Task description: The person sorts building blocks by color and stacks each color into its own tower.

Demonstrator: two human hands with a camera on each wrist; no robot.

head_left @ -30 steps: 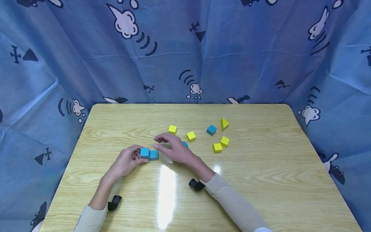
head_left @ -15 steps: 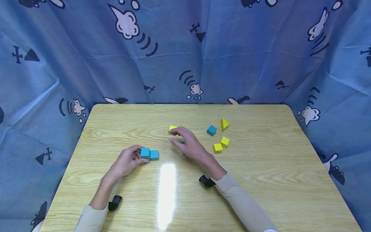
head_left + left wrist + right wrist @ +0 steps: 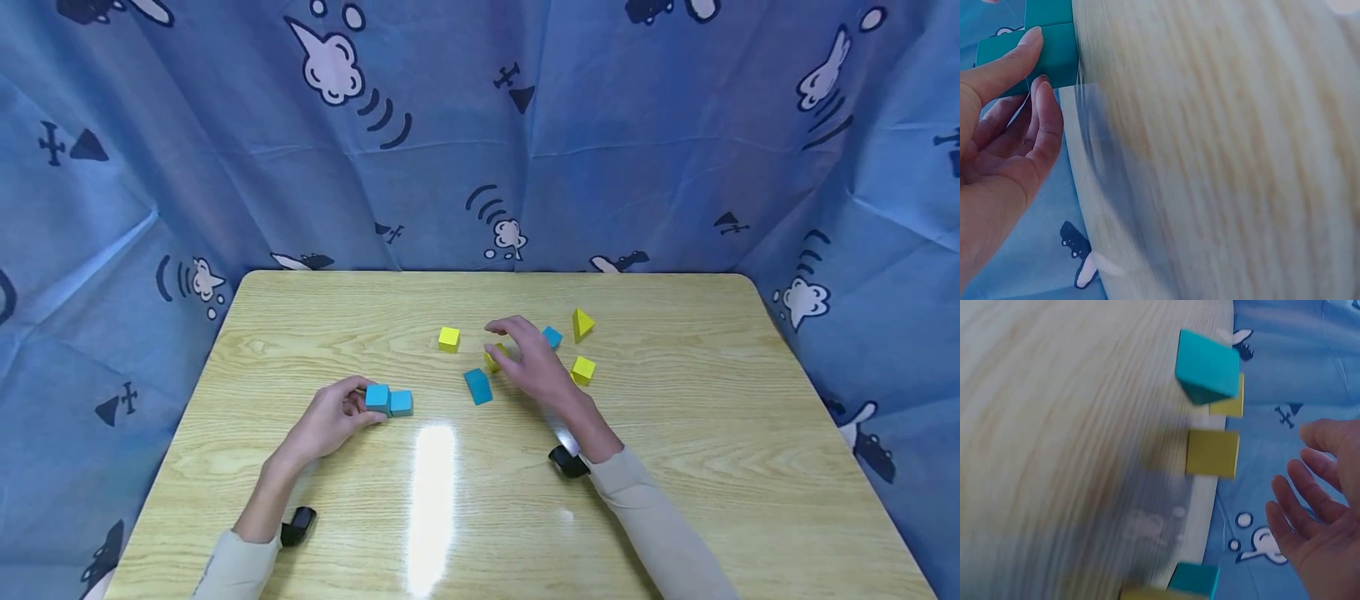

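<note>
My left hand pinches a small stack of blue cubes between thumb and fingers. Its upper blue cube sits on a lower cube, which the left wrist view shows. A lower blue block touches the stack's right side. My right hand hovers over the table with fingers parted, holding nothing. Just beyond its thumb lies a yellow cube, partly covered in the head view. Nearer me is a blue triangular prism.
Farther back are a yellow cube, a half-hidden blue block and a yellow triangular block. Another yellow cube lies right of the right hand. A blue curtain surrounds the wooden table.
My right hand has moved rightward from beside the stack, uncovering the blue prism and partly covering the blocks on the right. The left hand and its cubes have stayed put.
</note>
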